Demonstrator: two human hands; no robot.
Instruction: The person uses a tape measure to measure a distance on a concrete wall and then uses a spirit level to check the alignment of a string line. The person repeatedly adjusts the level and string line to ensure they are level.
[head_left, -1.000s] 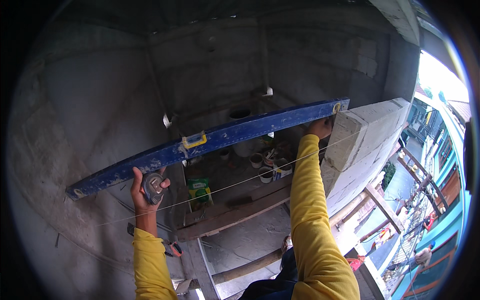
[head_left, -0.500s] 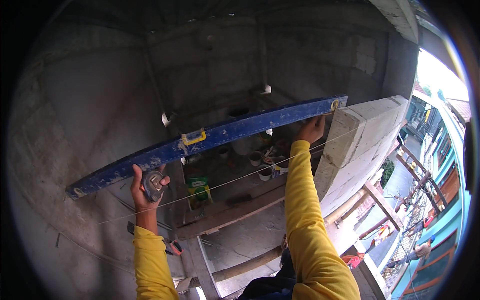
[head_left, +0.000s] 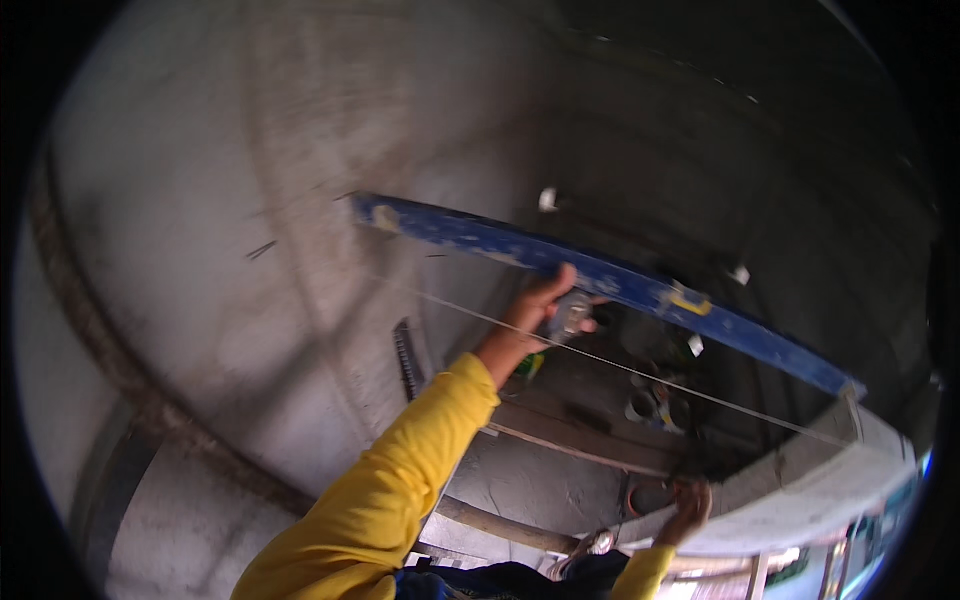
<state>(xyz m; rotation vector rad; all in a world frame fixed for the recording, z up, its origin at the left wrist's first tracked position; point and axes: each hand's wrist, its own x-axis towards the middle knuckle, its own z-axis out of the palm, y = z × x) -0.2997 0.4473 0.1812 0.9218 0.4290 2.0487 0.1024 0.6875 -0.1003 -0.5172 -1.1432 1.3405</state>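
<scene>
Left hand (head_left: 530, 308) grips tape measure (head_left: 571, 314) just below blue level (head_left: 620, 287), thumb at level's edge; right hand (head_left: 690, 510) well below level's right half, grip unclear.

Pale-smeared blue level (head_left: 617, 282); tape measure (head_left: 571, 313) just beside

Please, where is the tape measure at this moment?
In the head view, the tape measure is just right of centre, in the left hand, below the blue level.

Left hand (head_left: 525, 320) is gripping tape measure (head_left: 571, 314) and touching blue level (head_left: 610, 281); string (head_left: 720, 399) is running below level. Right hand (head_left: 688, 508) is hanging near pale block wall (head_left: 800, 505), grip blurred.
</scene>
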